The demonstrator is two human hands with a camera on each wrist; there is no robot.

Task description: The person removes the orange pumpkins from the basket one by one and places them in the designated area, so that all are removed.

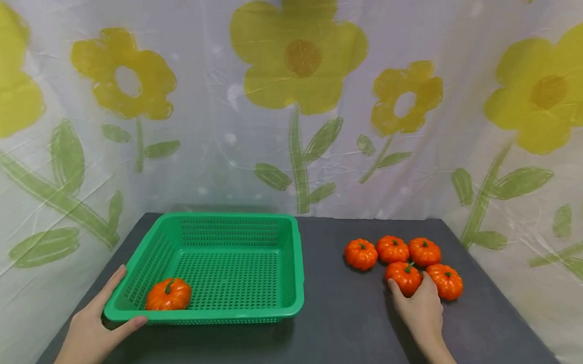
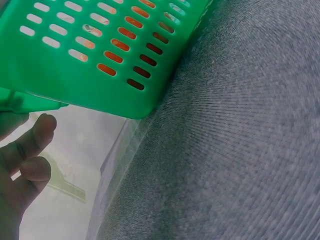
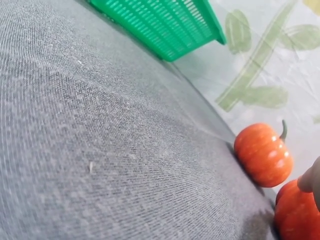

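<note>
My left hand [image 1: 90, 326] rests at the near left corner of a green plastic basket [image 1: 229, 313], its thumb along the front rim and its fingers along the left side. Inside that corner sits one small orange pumpkin [image 1: 168, 295] with a green stem. On the right, my right hand [image 1: 420, 306] grips another small pumpkin [image 1: 403, 277] between thumb and fingers. In the right wrist view a fingertip [image 3: 307, 181] presses on this gripped pumpkin [image 3: 297, 212], which is partly cut off by the frame edge.
Several more pumpkins [image 1: 360, 254] stand close around the gripped one, one of them [image 1: 444, 281] right beside my fingers. Dark grey cloth covers the table [image 1: 336, 321]. A white curtain [image 1: 212, 153] painted with yellow flowers hangs behind and along both sides.
</note>
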